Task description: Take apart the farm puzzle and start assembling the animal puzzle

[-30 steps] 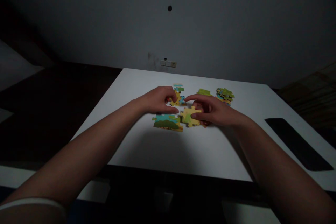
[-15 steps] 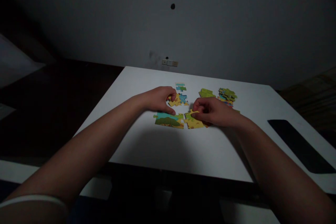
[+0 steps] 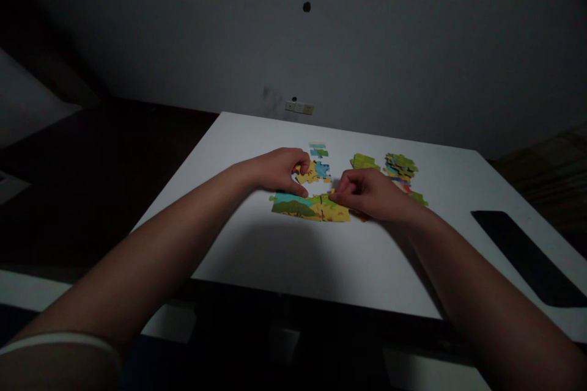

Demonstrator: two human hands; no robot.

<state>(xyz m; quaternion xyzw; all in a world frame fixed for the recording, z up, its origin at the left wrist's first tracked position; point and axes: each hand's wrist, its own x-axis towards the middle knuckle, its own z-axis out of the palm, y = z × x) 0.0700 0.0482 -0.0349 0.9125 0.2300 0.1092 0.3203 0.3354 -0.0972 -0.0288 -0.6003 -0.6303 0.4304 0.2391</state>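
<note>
Green, teal and yellow jigsaw pieces (image 3: 293, 206) lie joined in a strip on the table. My left hand (image 3: 280, 171) curves over the strip's far side, thumb touching its upper edge and fingers well apart from the thumb. Thumb and fingers of my right hand (image 3: 369, 194) are closed on the far edge of a yellow-green puzzle piece (image 3: 337, 212), which sits against the strip's right end. Beyond the left fingertips are a yellow piece (image 3: 306, 172) and a blue piece (image 3: 323, 170). An orange bit shows under my right hand, mostly hidden.
Farther back lie two small pieces (image 3: 318, 151). Green pieces (image 3: 364, 161) and a heaped pile of pieces (image 3: 401, 165) are beyond my right hand. A black flat slab (image 3: 527, 256) rests on the white table (image 3: 266, 263) at the right. A wall stands behind.
The yellow-green piece in my right hand has moved left, closing the gap to the strip. My left hand stays in nearly the same place.
</note>
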